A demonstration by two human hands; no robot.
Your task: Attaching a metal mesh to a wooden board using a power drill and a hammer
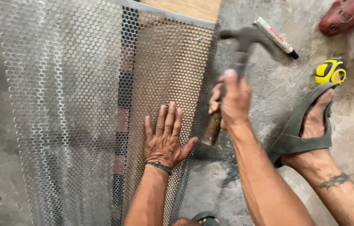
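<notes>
My left hand (165,138) lies flat, fingers spread, on a perforated metal mesh sheet (68,96) that covers a wooden board framed in metal (168,62). My right hand (232,102) is closed round the wooden handle of a claw hammer (244,39), whose blurred dark head is raised above the right edge of the mesh. The hammer head hangs over the concrete beside the sheet.
My foot in a grey sandal (306,125) rests on the concrete floor (264,83) to the right. A yellow tape measure (331,71), a white marker pen (275,37) and a red power tool (352,21) lie at the upper right. Bare wood (185,7) shows at the top.
</notes>
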